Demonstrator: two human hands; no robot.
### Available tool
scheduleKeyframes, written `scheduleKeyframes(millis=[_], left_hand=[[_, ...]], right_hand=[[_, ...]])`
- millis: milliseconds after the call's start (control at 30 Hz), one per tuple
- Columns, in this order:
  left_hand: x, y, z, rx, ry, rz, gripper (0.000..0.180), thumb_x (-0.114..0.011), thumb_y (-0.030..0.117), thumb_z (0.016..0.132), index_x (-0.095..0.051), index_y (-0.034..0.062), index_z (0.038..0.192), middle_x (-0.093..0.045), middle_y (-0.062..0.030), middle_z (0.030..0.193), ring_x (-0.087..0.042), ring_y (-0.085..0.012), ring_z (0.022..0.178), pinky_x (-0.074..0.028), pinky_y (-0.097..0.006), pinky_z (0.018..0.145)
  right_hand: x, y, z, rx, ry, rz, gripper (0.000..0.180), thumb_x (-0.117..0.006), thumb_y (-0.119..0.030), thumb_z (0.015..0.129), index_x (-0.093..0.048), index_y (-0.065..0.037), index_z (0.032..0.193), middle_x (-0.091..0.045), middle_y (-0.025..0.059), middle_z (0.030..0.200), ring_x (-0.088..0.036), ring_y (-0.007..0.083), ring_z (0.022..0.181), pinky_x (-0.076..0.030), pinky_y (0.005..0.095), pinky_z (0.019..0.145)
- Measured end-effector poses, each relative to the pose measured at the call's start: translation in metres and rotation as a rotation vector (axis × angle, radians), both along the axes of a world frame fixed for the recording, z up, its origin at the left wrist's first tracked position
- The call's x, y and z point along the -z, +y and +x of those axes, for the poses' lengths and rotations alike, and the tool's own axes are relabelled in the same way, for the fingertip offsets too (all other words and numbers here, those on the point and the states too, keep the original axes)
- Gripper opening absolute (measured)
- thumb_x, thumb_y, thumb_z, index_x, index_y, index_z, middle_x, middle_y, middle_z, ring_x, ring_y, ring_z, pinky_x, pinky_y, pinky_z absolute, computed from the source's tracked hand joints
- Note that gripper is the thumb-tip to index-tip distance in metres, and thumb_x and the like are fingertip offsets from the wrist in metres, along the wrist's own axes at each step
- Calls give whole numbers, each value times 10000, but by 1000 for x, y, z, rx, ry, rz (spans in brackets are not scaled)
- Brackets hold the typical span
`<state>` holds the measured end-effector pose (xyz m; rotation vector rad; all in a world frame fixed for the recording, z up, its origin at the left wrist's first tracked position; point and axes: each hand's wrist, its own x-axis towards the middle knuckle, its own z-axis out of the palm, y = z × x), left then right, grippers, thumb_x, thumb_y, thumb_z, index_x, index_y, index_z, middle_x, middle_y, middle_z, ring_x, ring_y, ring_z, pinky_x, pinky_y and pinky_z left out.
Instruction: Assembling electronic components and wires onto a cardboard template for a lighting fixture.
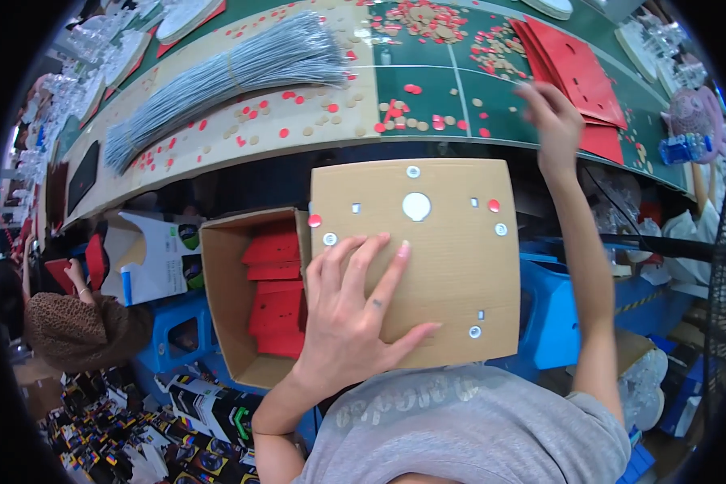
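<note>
Cardboard (456, 274) lies under my splayed left hand (348, 302), apparently being steadied; my right hand (555, 127), grip unreadable, next likely needs fine pinching.

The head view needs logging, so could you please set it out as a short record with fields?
Left hand: spread on brown board
Right hand: raised, blurred, near red sheets; contact unclear
Board face: large pale circle near far edge, two red dots
Open box: left of board, holding red pieces
Table: silver wire bundle on left; scattered red and brown discs
</note>
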<state>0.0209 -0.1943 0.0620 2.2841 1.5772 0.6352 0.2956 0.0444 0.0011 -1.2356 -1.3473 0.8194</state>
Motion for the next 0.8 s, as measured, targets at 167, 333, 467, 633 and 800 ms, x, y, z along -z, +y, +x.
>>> scheduleKeyframes(millis=[167,333,467,633,800], left_hand=[[-12,7,2,61,119,-43,1066,-834,652,623,-560,1,1421,-512,-202,1400,-454,-435,1281,-348,-571,1082],[-14,7,7,121,123,-79,992,-871,588,605,-596,102,1425,-483,-220,1446,-410,-443,1390,-294,-582,1160],[-10,13,8,342,49,-91,734,-852,487,666,-713,163,1310,-513,-199,1475,-423,-440,1405,-331,-568,1158],[-16,2,16,473,102,-70,723,-852,380,688,-675,110,1335,-510,-213,1487,-466,-436,1386,-369,-573,1111],[-17,-11,37,511,77,-140,835,-877,230,629,-592,-56,1359,-513,-231,1483,-475,-426,1398,-436,-535,1102]], right_hand=[[28,-145,152,498,740,284,217,-543,-180,1070,-592,8,1166,-655,108,1081,-590,171,900,-470,257,674],[22,-322,259,749,861,356,317,-392,-220,1112,-514,45,1234,-634,197,1242,-609,212,940,-516,300,714],[-12,-420,333,989,949,431,295,-450,-217,1039,-570,43,1110,-679,168,1096,-638,204,865,-534,301,709],[-110,-495,356,869,421,640,184,-597,-184,924,-636,-20,998,-684,127,960,-649,217,848,-532,341,769],[-124,-330,158,703,-709,378,114,-623,-39,953,-680,51,993,-695,148,955,-658,209,842,-542,317,773]])
